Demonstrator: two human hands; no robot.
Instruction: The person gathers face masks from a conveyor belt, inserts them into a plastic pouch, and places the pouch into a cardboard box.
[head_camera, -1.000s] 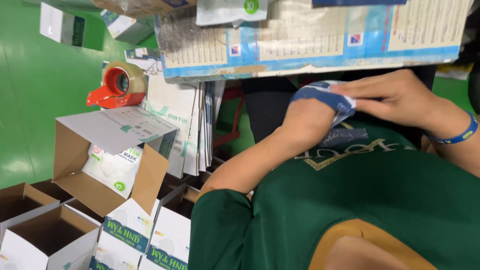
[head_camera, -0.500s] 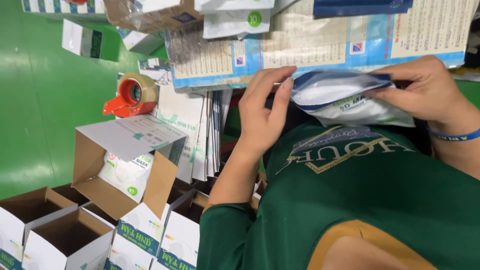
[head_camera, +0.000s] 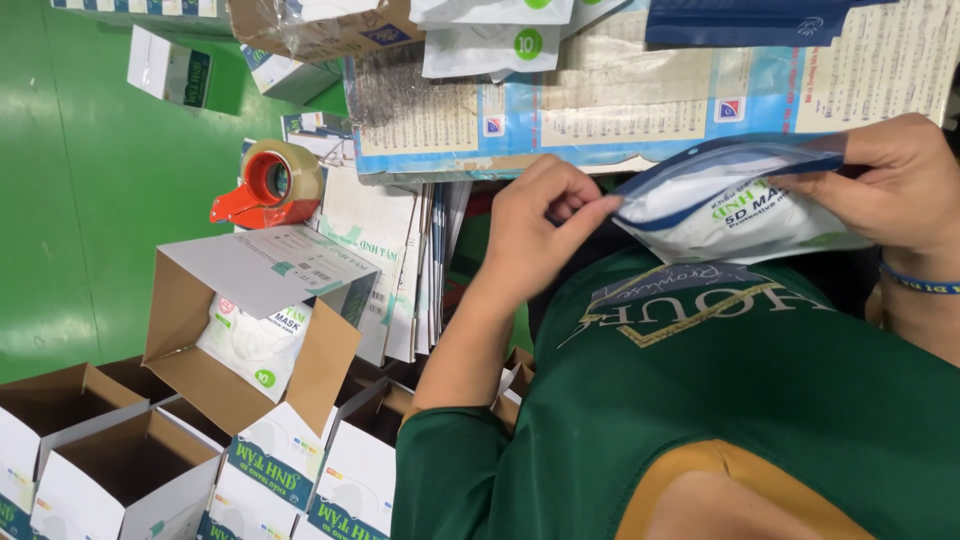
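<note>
Glossy white-and-blue pouch (head_camera: 735, 205) now lower, pinched flat between left grip (head_camera: 545, 225) and right grip (head_camera: 890, 185).

Glossy plastic mask pouch (head_camera: 735, 205), matt brown cardboard box (head_camera: 245, 335), shiny red plastic tape dispenser (head_camera: 270, 185).

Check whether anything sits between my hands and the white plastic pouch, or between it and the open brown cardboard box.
Nothing: both the left hand and right hand grip the white plastic pouch. Toward the open brown cardboard box, only the left forearm and a stack of printed sheets lie between.
</note>
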